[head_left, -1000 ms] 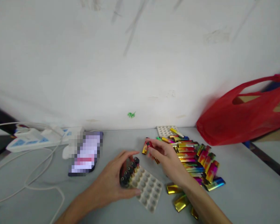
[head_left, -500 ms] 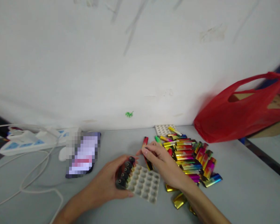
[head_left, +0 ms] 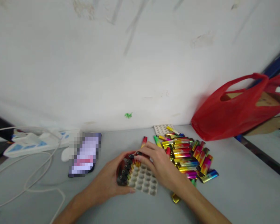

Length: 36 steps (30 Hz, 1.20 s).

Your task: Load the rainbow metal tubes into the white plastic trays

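Note:
My left hand [head_left: 107,179] is wrapped round the left end of a pale tray with round hollows [head_left: 143,180]. Several black-topped lighters [head_left: 124,171] stand upright along that end, against my palm. My right hand [head_left: 156,161] pinches another black-topped lighter [head_left: 138,154] at the tray's far edge, beside the standing row. Just behind my right fingers lies a red lighter [head_left: 144,141], partly hidden. To the right is a pile of shiny multicoloured lighters [head_left: 184,152], partly behind my right wrist.
A second pale tray [head_left: 163,129] lies by the wall behind the pile. At the right stands a red bag [head_left: 226,112] with cardboard in it. On the left are a phone [head_left: 86,154], a power strip [head_left: 42,143] and white cables [head_left: 25,183].
My right hand has moved left to the tray and now has a black-topped lighter at its fingertips. My left hand still holds the tray's end. The view has shifted slightly.

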{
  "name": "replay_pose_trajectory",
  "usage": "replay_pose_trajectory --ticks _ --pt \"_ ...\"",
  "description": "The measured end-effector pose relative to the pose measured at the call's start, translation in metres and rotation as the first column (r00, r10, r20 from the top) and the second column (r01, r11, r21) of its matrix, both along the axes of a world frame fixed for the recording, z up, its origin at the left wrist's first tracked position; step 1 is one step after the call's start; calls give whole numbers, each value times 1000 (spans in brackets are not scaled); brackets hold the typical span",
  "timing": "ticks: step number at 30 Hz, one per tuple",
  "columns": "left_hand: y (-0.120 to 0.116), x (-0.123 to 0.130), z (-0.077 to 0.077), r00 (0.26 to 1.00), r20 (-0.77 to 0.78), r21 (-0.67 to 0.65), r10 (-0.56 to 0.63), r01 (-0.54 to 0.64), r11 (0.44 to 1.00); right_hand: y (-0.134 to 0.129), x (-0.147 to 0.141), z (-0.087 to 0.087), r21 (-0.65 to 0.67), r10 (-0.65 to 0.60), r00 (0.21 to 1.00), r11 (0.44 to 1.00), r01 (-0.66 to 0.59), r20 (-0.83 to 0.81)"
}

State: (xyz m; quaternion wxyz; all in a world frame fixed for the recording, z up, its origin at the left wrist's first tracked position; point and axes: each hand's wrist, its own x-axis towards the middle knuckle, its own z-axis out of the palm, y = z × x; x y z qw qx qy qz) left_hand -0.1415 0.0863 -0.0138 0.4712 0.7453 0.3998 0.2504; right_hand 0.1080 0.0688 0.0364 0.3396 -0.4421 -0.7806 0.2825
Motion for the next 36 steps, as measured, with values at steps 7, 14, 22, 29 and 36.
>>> replay_pose_trajectory --ticks 7,14,22,29,36 --pt "-1 -3 -2 1000 8 0 -19 19 1000 -8 -9 -4 17 -38 996 999 37 76" --pt "-6 2 16 992 105 -153 -74 89 984 6 6 -23 367 -621 661 783 502 422" --pt "-6 2 10 986 149 -208 -78 109 972 15 15 -35 355 -623 596 781 514 507" --pt "-6 2 12 992 111 -184 -67 87 979 13 10 -36 228 -527 744 850 475 412" --pt "-6 3 11 993 104 -163 -51 68 984 7 15 -6 -25 -238 971 971 238 17"
